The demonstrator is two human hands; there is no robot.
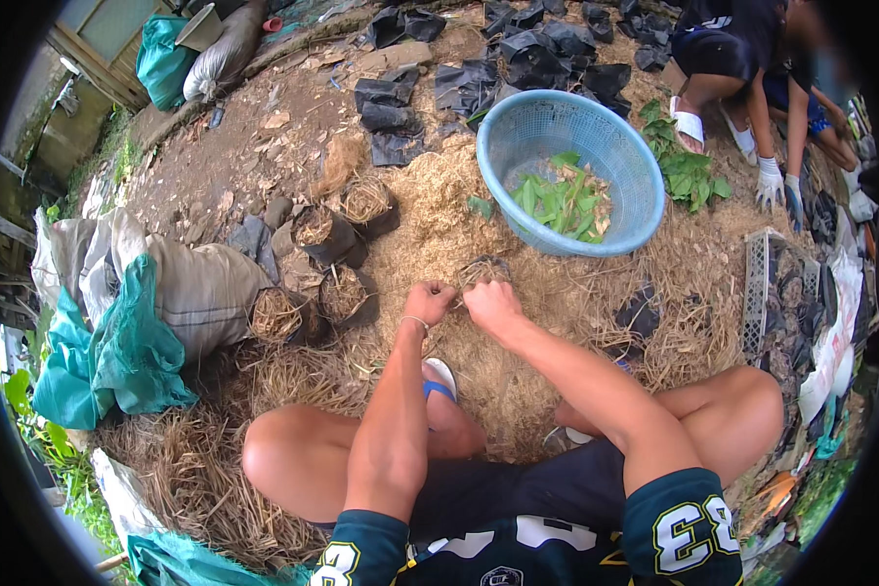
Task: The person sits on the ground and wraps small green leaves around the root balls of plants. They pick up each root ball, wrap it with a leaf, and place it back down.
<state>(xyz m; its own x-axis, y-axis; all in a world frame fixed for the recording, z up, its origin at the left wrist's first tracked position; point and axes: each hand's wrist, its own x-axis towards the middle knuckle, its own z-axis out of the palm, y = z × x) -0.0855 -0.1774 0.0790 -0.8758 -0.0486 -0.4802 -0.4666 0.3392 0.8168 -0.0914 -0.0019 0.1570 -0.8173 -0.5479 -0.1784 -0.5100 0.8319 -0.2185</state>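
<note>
My left hand [431, 302] is curled, thumb and fingertips pinched together on dry straw. Close beside it, my right hand [492, 304] has its fingers bent down over straw at the near side of a black plastic grow bag [492, 262]. Straw fills the top of this bag, and my right hand hides its near part. Beneath both hands lies a bed of pale chopped husk or sawdust [439, 198]. To the left stand several more black grow bags [348, 297] topped with straw.
A blue plastic basket [494, 198] with green leaves [557, 198] stands ahead. Black plastic bags [388, 110] lie beyond. A stuffed sack [205, 293] is at left, a plastic crate [756, 293] at right. Two people work at upper right; a white-gloved hand [769, 183] reaches down.
</note>
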